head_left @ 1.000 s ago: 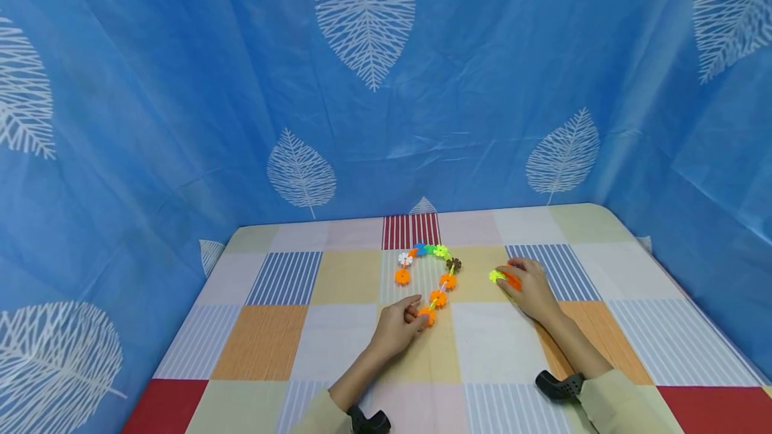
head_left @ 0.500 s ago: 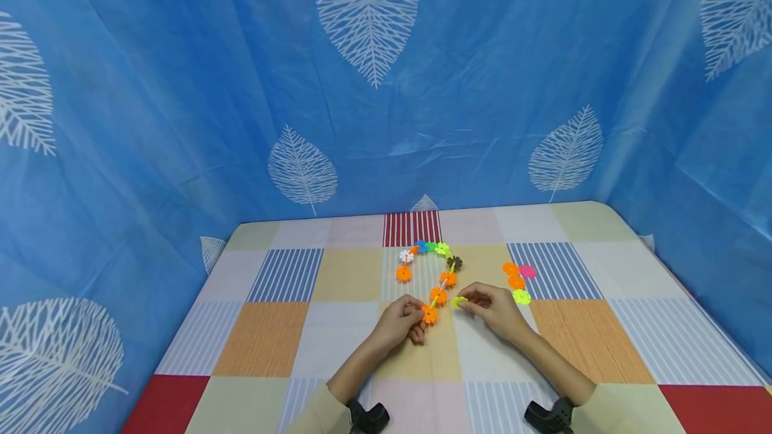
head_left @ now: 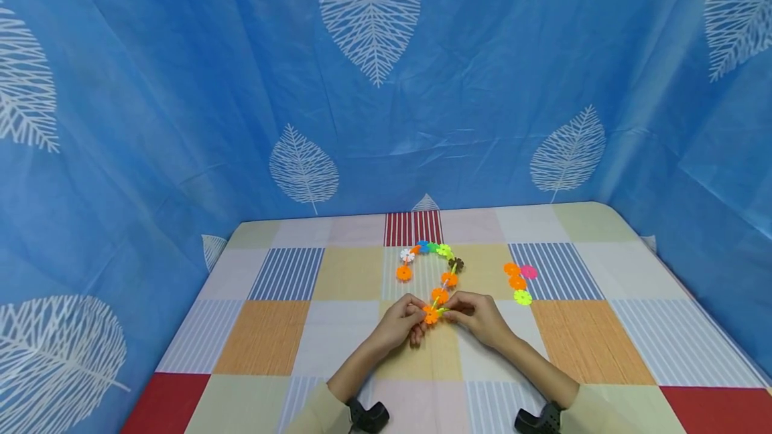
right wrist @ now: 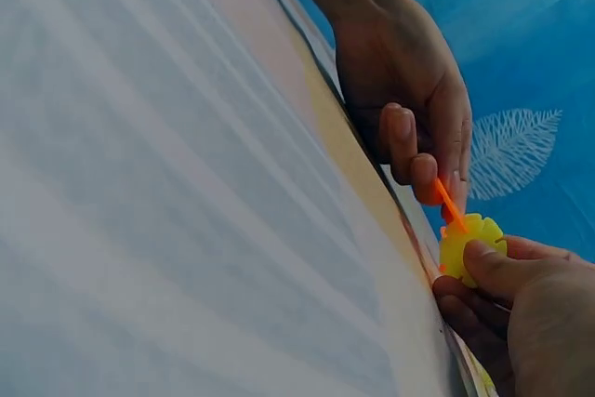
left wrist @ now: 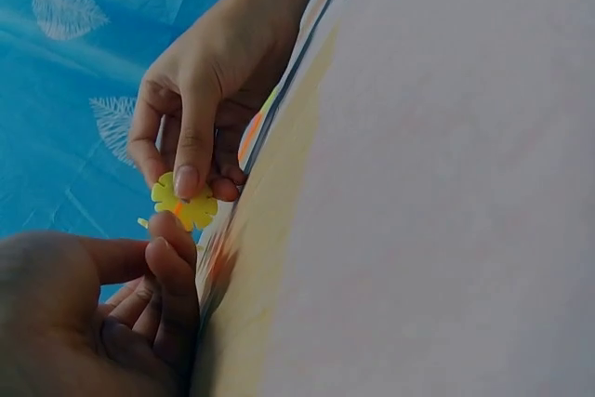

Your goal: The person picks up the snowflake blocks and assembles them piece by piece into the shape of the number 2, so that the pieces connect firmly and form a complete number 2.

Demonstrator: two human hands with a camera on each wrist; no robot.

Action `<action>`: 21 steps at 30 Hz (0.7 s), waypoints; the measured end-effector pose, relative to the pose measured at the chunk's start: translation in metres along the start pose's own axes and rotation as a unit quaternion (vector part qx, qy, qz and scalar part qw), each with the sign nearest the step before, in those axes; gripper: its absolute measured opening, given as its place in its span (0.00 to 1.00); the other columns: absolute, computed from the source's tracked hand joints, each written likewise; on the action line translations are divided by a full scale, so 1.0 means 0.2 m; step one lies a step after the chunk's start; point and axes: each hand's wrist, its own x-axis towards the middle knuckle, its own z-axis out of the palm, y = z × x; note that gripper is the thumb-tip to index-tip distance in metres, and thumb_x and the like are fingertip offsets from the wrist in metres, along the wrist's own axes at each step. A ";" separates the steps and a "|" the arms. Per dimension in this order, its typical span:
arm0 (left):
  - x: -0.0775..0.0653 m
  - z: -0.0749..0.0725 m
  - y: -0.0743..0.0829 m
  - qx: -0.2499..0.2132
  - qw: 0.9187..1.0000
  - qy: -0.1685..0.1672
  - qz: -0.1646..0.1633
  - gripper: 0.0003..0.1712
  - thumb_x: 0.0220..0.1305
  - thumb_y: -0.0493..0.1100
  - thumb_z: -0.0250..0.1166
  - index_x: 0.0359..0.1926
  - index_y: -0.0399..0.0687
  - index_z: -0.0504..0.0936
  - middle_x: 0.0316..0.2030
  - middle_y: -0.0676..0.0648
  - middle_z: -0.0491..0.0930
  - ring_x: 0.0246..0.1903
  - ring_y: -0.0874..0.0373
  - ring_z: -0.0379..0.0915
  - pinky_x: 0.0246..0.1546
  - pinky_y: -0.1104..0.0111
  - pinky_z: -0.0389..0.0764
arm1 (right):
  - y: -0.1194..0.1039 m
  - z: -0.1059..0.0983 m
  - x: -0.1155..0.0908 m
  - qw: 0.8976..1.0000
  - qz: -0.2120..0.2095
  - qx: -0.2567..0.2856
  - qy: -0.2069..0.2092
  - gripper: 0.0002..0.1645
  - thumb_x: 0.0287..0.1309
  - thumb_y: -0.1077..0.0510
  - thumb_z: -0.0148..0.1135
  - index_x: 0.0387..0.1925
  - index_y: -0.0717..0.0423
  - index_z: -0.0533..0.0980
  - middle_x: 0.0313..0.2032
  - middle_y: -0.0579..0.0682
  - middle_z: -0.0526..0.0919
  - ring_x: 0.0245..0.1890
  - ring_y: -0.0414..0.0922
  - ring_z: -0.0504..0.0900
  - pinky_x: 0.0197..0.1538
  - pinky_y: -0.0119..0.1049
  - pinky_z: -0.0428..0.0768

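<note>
A curved chain of flower-shaped plastic discs lies on the table, with an orange disc (head_left: 404,273) at one end and a brown one (head_left: 456,264) along the bend. My left hand (head_left: 399,321) pinches the orange disc (head_left: 431,315) at the near end. From the right, my right hand (head_left: 480,317) holds a yellow disc (right wrist: 472,246) between thumb and fingers. In both wrist views the two discs meet edge to edge, the orange one crossing the yellow. Whether their slots interlock, I cannot tell.
Right of the chain lie loose discs: a pink one (head_left: 528,272), orange ones (head_left: 517,282) and a yellow-green one (head_left: 523,297). A patchwork-patterned cloth (head_left: 344,340) covers the table. Blue leaf-print curtains (head_left: 458,86) stand behind and at both sides.
My right hand has left the loose discs at the right and come leftward with a yellow disc, which now meets the chain's near end. My left hand now pinches that end disc.
</note>
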 end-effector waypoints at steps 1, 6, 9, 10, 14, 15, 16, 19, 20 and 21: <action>0.00 0.00 0.00 0.007 1.000 0.000 0.004 0.05 0.67 0.31 0.50 0.42 0.31 0.67 0.20 0.42 0.74 0.13 0.59 0.67 0.14 0.74 0.69 | 0.01 0.00 0.00 1.000 -0.014 -0.002 0.002 0.07 0.44 0.74 0.66 0.27 0.64 0.79 0.26 0.57 0.82 0.26 0.48 0.82 0.31 0.31 0.79; 0.01 0.00 -0.01 0.037 0.999 0.002 0.018 0.04 0.67 0.30 0.49 0.41 0.32 0.68 0.20 0.40 0.75 0.13 0.59 0.66 0.14 0.74 0.69 | 0.12 0.03 -0.02 0.998 -0.060 0.000 0.009 0.11 0.40 0.76 0.67 0.25 0.60 0.79 0.26 0.53 0.82 0.26 0.46 0.81 0.31 0.28 0.78; 0.01 0.00 -0.02 0.054 0.998 0.002 0.023 0.04 0.67 0.31 0.51 0.41 0.34 0.69 0.19 0.43 0.75 0.13 0.60 0.67 0.14 0.74 0.69 | 0.17 0.03 -0.03 0.997 -0.073 -0.006 0.005 0.11 0.41 0.74 0.68 0.26 0.57 0.80 0.27 0.49 0.82 0.28 0.43 0.81 0.32 0.27 0.78; 0.01 0.01 -0.02 0.060 0.998 0.001 0.025 0.04 0.67 0.32 0.51 0.41 0.35 0.69 0.18 0.44 0.75 0.12 0.61 0.67 0.14 0.75 0.69 | 0.18 0.03 -0.03 0.997 -0.077 -0.012 0.004 0.11 0.41 0.73 0.68 0.26 0.56 0.80 0.27 0.47 0.82 0.28 0.41 0.81 0.31 0.26 0.78; 0.01 0.00 -0.03 0.072 0.997 0.008 0.032 0.03 0.67 0.33 0.52 0.40 0.37 0.69 0.17 0.48 0.75 0.12 0.62 0.67 0.13 0.75 0.69 | 0.19 0.03 -0.02 0.995 -0.091 -0.045 -0.005 0.10 0.44 0.69 0.69 0.27 0.52 0.80 0.28 0.43 0.82 0.30 0.38 0.81 0.33 0.26 0.78; 0.01 0.00 -0.03 0.072 0.997 0.012 0.033 0.03 0.67 0.33 0.53 0.40 0.37 0.69 0.17 0.48 0.74 0.12 0.62 0.67 0.13 0.75 0.69 | 0.18 0.03 -0.01 0.994 -0.093 -0.054 -0.010 0.10 0.44 0.68 0.69 0.28 0.52 0.80 0.28 0.43 0.82 0.30 0.37 0.81 0.33 0.26 0.78; 0.01 0.00 -0.03 0.072 0.997 0.016 0.035 0.03 0.67 0.33 0.53 0.39 0.37 0.69 0.17 0.48 0.74 0.12 0.61 0.67 0.13 0.75 0.69 | 0.18 0.03 -0.01 0.993 -0.093 -0.064 -0.017 0.09 0.45 0.67 0.69 0.29 0.51 0.80 0.28 0.42 0.82 0.30 0.37 0.80 0.33 0.26 0.78; 0.00 0.00 -0.03 0.069 0.997 0.030 0.033 0.03 0.66 0.33 0.53 0.39 0.37 0.69 0.17 0.48 0.74 0.11 0.61 0.67 0.13 0.75 0.69 | 0.18 -0.03 0.02 0.991 -0.084 -0.102 -0.010 0.08 0.47 0.63 0.69 0.32 0.52 0.81 0.28 0.41 0.82 0.26 0.34 0.78 0.29 0.26 0.76; 0.00 0.00 -0.03 0.067 0.997 0.032 0.032 0.03 0.67 0.34 0.53 0.39 0.37 0.69 0.17 0.48 0.75 0.12 0.61 0.67 0.13 0.75 0.69 | 0.19 -0.06 0.02 0.989 -0.077 -0.124 0.009 0.07 0.47 0.62 0.69 0.32 0.52 0.81 0.28 0.41 0.82 0.25 0.34 0.77 0.28 0.27 0.76; 0.00 0.00 -0.03 0.066 0.997 0.034 0.031 0.03 0.67 0.34 0.53 0.39 0.37 0.69 0.18 0.47 0.75 0.12 0.61 0.67 0.13 0.75 0.69 | 0.21 -0.10 0.03 0.985 -0.070 -0.151 0.035 0.07 0.47 0.62 0.69 0.33 0.53 0.82 0.28 0.42 0.82 0.24 0.35 0.76 0.27 0.28 0.76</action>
